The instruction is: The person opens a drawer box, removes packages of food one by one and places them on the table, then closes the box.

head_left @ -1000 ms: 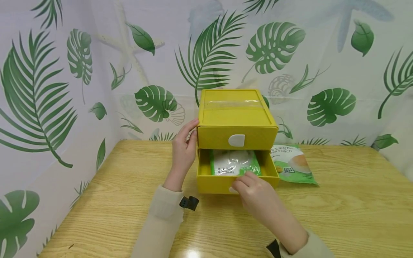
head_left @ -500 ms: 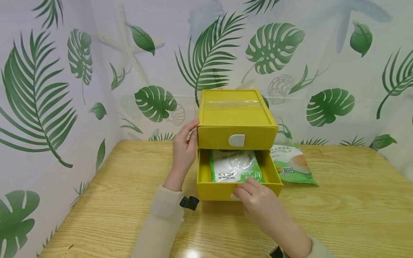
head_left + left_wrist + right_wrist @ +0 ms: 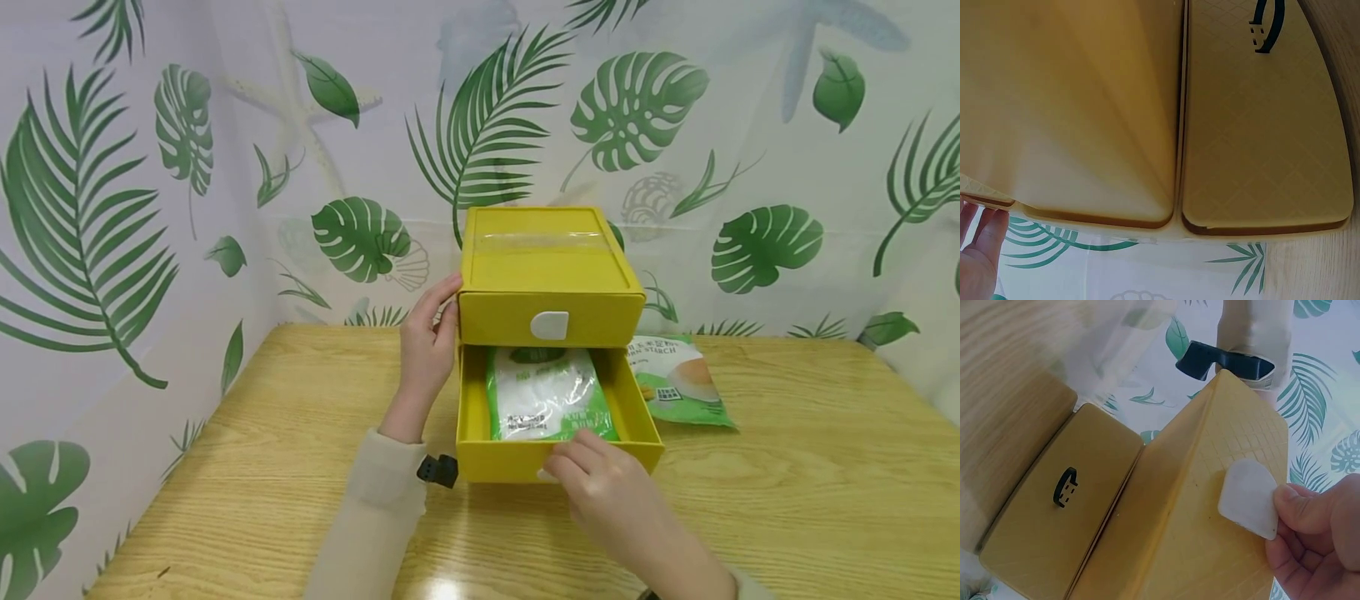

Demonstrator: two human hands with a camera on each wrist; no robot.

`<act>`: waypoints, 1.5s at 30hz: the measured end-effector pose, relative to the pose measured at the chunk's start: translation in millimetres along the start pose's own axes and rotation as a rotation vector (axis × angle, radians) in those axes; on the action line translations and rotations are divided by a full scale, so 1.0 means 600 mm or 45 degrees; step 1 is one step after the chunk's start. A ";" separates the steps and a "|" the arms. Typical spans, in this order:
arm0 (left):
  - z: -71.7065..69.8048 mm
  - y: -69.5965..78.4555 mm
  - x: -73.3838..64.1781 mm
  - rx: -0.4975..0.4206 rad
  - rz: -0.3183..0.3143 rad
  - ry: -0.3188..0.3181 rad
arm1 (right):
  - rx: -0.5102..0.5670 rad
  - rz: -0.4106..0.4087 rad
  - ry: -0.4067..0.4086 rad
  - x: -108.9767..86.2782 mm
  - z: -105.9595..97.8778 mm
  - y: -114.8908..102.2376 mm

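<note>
A yellow two-drawer storage box (image 3: 551,267) stands on the table, its upper drawer closed and its lower drawer (image 3: 495,462) pulled out towards me. Inside the lower drawer lies a white and green plastic packet (image 3: 547,400) with printed text. My left hand (image 3: 427,358) rests against the box's left side, fingertips at the upper corner; its fingers also show at the edge of the left wrist view. With thumb and fingers, my right hand (image 3: 611,492) pinches the white drawer handle (image 3: 1249,497) at its edge. In the head view that hand covers most of this handle.
A corn starch bag (image 3: 686,383) lies on the wood-grain table (image 3: 810,467) to the right of the box, partly behind it. A leaf-printed cloth (image 3: 510,108) hangs behind the box. Clear tape (image 3: 543,242) crosses the box top.
The lower drawer has slid farther out towards me along with my right hand, showing more of the packet inside. My left hand has stayed at the box's side.
</note>
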State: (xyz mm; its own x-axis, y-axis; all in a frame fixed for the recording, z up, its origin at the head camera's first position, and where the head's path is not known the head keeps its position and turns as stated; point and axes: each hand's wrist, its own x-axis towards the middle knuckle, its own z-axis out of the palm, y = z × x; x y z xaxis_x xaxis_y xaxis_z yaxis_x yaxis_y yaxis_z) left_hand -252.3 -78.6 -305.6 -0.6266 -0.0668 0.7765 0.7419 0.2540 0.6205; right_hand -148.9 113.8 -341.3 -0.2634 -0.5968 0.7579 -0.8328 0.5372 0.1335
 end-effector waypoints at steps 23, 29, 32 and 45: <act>0.004 -0.046 -0.003 -0.023 0.013 0.009 | -0.052 -0.058 -0.070 -0.010 -0.009 -0.021; 0.005 -0.046 -0.004 -0.032 0.003 0.005 | -0.048 -0.048 -0.088 -0.013 -0.008 -0.023; 0.005 -0.046 -0.004 -0.025 0.007 0.003 | -0.052 -0.040 -0.092 -0.014 -0.008 -0.024; 0.006 -0.046 -0.003 -0.018 0.015 0.006 | -0.038 -0.014 -0.087 -0.013 -0.010 -0.025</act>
State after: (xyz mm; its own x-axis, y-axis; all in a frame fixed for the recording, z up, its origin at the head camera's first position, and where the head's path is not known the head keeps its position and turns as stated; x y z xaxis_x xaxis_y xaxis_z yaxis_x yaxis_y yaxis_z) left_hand -272.4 -81.9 -324.6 -0.6169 -0.0682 0.7841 0.7523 0.2415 0.6129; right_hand -131.5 113.8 -345.4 -0.2876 -0.6413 0.7114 -0.8212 0.5473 0.1614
